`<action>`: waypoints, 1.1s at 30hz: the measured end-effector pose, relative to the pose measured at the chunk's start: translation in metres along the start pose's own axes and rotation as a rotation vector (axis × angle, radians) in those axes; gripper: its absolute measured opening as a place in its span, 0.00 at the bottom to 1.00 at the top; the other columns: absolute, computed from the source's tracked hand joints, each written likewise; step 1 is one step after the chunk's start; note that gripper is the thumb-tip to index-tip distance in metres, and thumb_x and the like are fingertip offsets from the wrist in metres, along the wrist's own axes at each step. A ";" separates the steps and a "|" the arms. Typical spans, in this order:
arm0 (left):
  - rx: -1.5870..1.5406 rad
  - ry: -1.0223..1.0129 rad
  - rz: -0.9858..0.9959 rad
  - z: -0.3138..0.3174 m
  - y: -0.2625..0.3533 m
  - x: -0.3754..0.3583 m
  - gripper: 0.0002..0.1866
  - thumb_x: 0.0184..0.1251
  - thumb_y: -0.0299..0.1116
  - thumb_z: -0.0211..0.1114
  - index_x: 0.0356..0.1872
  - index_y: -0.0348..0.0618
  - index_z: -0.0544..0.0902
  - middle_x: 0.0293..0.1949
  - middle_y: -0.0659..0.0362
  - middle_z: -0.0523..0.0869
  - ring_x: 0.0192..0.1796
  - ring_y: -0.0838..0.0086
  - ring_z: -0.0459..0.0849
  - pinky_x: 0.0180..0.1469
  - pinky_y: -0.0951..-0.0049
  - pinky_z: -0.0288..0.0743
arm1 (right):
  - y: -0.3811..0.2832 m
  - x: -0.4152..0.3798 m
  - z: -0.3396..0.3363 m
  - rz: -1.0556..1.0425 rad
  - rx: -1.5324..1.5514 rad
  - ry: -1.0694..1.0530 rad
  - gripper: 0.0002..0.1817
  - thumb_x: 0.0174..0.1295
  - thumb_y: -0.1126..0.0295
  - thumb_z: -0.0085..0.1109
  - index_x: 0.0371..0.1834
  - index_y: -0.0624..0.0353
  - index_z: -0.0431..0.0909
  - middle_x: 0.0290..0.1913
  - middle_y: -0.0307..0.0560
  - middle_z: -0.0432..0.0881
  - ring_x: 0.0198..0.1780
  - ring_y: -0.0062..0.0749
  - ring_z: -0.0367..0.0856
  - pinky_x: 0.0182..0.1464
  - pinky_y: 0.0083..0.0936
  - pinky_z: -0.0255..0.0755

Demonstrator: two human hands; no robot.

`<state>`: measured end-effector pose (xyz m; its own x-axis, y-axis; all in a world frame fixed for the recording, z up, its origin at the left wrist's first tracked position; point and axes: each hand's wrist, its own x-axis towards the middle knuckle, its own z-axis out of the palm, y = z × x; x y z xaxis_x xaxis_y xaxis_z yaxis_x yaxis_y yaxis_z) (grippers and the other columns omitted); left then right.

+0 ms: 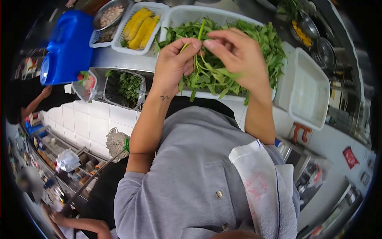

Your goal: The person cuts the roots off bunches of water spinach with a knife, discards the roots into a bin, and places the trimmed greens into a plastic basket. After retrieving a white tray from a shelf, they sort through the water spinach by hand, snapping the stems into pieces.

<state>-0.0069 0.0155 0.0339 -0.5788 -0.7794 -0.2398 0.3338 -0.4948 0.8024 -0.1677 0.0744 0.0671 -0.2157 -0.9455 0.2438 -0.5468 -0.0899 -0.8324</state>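
Note:
My left hand is closed in a pinch on a leafy green stem, whose tip sticks up above the thumb. My right hand is close beside it, fingers curved, thumb and forefinger slightly apart next to the stem. Thin side shoots and leaves hang below the two hands. Under them, a heap of leafy greens fills a large white basket. Part of the heap is hidden by my hands.
Left of the basket are a smaller basket of yellow pieces, a metal bowl and a blue jug. A lined bin with greens sits below the counter edge. A white tub is right. Another person's arm shows lower left.

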 end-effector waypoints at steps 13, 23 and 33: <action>0.185 -0.071 0.148 -0.022 0.006 0.014 0.22 0.82 0.40 0.45 0.64 0.33 0.72 0.46 0.51 0.87 0.41 0.75 0.80 0.51 0.74 0.73 | -0.024 -0.026 0.041 0.095 0.033 0.235 0.06 0.64 0.71 0.63 0.38 0.62 0.79 0.29 0.44 0.83 0.28 0.22 0.80 0.31 0.22 0.72; 0.054 -0.010 0.281 -0.015 0.001 0.007 0.18 0.79 0.37 0.53 0.56 0.32 0.75 0.24 0.65 0.73 0.18 0.82 0.64 0.19 0.80 0.59 | 0.022 -0.112 0.012 -0.051 -0.239 0.450 0.06 0.58 0.70 0.65 0.29 0.59 0.79 0.31 0.47 0.80 0.33 0.43 0.80 0.34 0.38 0.75; 1.745 -0.346 0.624 -0.098 -0.003 0.020 0.20 0.61 0.25 0.66 0.56 0.51 0.82 0.43 0.51 0.86 0.41 0.52 0.85 0.41 0.59 0.78 | 0.087 -0.168 -0.021 0.473 -0.214 0.598 0.12 0.61 0.67 0.66 0.37 0.60 0.72 0.35 0.51 0.79 0.22 0.49 0.77 0.28 0.41 0.70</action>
<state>0.0533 -0.0366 -0.0264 -0.8677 -0.4577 0.1938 -0.3733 0.8576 0.3538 -0.1959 0.2323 -0.0359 -0.8290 -0.5344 0.1650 -0.4195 0.3991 -0.8153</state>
